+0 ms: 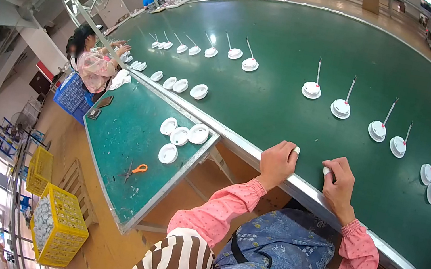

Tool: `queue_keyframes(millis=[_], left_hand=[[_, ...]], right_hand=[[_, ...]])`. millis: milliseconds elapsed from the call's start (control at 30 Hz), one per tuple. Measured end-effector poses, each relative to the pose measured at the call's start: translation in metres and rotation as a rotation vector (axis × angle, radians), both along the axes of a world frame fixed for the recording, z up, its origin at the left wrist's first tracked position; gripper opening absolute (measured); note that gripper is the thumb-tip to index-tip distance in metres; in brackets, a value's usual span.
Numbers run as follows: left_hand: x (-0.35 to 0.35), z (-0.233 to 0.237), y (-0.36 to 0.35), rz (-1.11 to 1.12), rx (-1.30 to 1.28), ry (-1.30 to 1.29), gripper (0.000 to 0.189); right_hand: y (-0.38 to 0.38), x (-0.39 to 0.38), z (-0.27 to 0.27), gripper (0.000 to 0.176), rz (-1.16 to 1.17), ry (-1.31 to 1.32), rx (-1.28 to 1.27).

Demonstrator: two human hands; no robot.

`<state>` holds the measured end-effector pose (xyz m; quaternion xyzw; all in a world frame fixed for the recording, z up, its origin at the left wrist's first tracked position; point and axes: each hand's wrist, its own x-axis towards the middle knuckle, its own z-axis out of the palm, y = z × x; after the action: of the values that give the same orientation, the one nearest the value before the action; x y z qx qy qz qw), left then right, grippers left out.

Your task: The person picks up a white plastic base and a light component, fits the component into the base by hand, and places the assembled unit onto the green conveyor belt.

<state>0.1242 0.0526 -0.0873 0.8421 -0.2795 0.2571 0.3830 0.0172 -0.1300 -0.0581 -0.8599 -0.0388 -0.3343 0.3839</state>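
My left hand (277, 164) is at the near rim of the green belt (265, 114), its fingers curled in. A white covering shows on one fingertip. To its right, my right hand (338, 185) is also closed over the belt's edge, with a similar white tip. Neither hand shows an object in it. Beyond them on the belt are white round fixtures, each with a thin stalk sticking up; the nearest include one white fixture (340, 109) and another (311, 90). More of them run off to the right and far left.
A green side table (127, 142) holds several white round cups (168, 153), orange-handled scissors (138, 169) and a dark phone-like item (94, 113). A co-worker (94, 64) sits at the left beside a blue crate (73, 95). Yellow crates (72, 233) stand on the floor.
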Motion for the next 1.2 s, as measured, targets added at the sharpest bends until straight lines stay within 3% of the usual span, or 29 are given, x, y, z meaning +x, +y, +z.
queue_keyframes(millis=[1200], left_hand=[[-0.005,-0.001,-0.005,-0.025,0.034,0.038,0.011]], right_hand=[[-0.008,-0.006,-0.008,0.018,-0.046,-0.058,0.008]])
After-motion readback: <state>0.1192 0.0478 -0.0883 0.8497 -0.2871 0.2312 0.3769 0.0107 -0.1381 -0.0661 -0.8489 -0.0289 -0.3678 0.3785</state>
